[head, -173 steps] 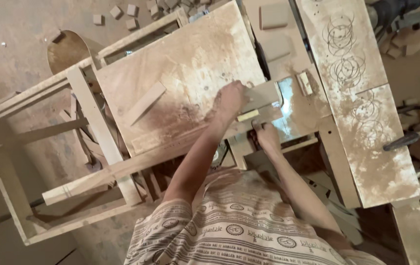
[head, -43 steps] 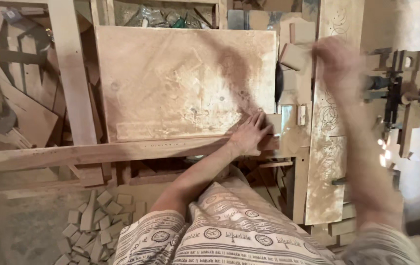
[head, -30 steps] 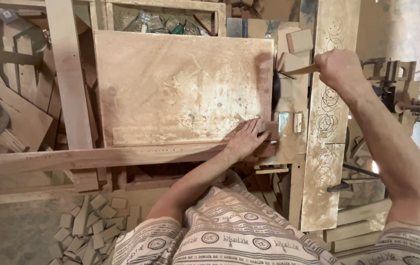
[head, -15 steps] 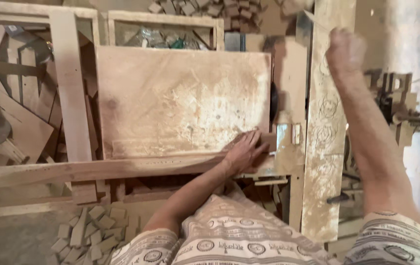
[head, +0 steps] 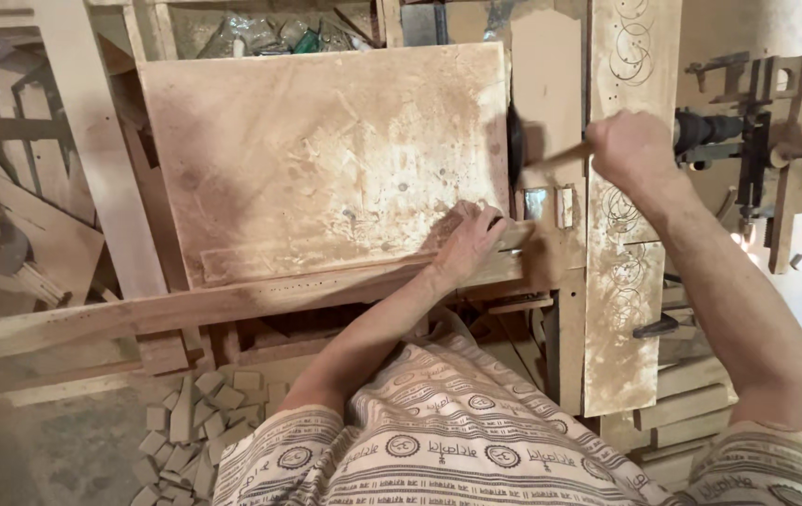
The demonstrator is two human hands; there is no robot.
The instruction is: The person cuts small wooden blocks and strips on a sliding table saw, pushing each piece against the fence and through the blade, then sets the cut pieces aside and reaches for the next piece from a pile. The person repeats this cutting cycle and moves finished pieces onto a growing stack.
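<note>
My left hand (head: 468, 242) lies palm down on a narrow wooden strip (head: 344, 255) along the near edge of a dusty flat board (head: 326, 159), fingers spread over the strip's right end. My right hand (head: 632, 145) is closed around a thin stick-like handle (head: 560, 156) whose dark far end (head: 515, 145) sits at the board's right edge. To the right lies a long plank (head: 628, 234) with circular patterns drawn on it, partly under my right hand.
A wooden frame (head: 91, 187) surrounds the board at the left. Several small wood offcuts (head: 199, 422) lie on the floor below. A metal drill-like machine (head: 748, 141) stands at the right. Plastic bags and clutter (head: 269, 33) sit above the board.
My right hand came down from the upper part of the patterned plank to the board's right edge, holding the stick. My left hand stayed pressed on the strip.
</note>
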